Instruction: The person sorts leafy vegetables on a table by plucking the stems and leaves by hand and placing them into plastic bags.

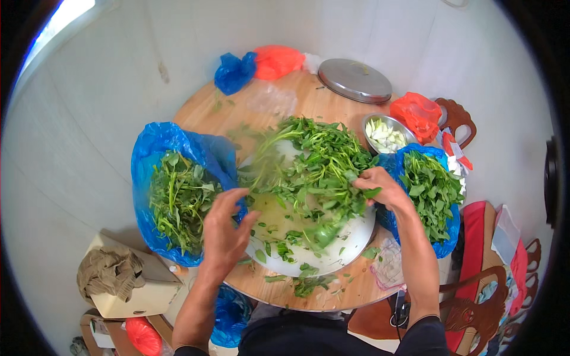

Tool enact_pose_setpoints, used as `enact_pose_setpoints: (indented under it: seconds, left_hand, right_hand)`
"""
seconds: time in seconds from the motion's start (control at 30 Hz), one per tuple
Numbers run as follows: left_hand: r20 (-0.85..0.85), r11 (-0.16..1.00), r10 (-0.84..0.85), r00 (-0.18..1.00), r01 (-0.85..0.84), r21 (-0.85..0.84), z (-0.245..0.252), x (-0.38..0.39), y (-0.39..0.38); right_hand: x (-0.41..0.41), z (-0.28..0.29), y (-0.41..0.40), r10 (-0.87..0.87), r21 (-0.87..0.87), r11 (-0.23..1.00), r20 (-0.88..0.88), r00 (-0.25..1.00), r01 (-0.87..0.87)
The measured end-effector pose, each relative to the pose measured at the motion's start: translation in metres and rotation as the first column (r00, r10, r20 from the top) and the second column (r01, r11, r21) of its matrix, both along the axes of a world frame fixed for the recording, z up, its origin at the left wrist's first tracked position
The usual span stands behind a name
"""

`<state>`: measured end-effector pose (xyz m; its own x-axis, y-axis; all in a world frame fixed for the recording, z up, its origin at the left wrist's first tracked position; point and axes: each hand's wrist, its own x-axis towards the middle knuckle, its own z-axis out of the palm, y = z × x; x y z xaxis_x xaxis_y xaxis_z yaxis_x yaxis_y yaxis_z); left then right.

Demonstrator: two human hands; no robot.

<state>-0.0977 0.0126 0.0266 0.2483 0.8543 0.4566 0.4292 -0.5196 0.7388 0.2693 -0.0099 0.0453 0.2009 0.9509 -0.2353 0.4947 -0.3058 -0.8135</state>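
My right hand (384,187) grips leafy green stems at the right edge of a large heap of leafy greens (331,147). The heap covers much of a round white board (356,242); loose leaves and short stem bits lie on the board's near half. Fingers apart and holding nothing, my left hand (229,227) hovers at the board's left side. Beside it, an opened blue plastic bag (147,204) holds more leafy greens (182,204). Another blue plastic bag (450,231) with leafy greens (432,191) stands right of my right hand.
On the round wooden table (200,109) are a metal bowl of pale cut pieces (385,135), a metal lid (355,80), and red (278,61) and blue (235,73) plastic bags. Leaf scraps (311,282) lie at the near edge. A carved wooden chair (478,307) stands right.
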Motion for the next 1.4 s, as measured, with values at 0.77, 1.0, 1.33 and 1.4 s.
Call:
enact_pose_setpoints:
  seconds: [0.77,1.0,1.33,1.4]
  left_hand:
    - [0.679,0.634,-0.086,0.729,0.566,-0.527,-0.036,0.131,0.021]
    - [0.738,0.587,-0.044,0.673,0.615,-0.526,-0.042,0.119,0.022]
    - [0.692,0.654,-0.031,0.721,0.538,-0.532,-0.046,0.113,0.01]
    - [0.692,0.665,-0.006,0.722,0.52,-0.536,-0.038,0.122,-0.001]
  right_hand:
    - [-0.035,-0.027,-0.079,0.077,0.123,0.991,-0.242,0.967,-0.048]
    - [-0.034,-0.029,-0.071,0.149,0.041,0.989,-0.333,0.931,-0.144]
    - [-0.051,-0.059,-0.067,-0.038,0.311,0.95,0.181,0.983,-0.021]
    - [-0.045,-0.073,-0.057,-0.175,0.201,0.959,-0.144,0.974,0.202]
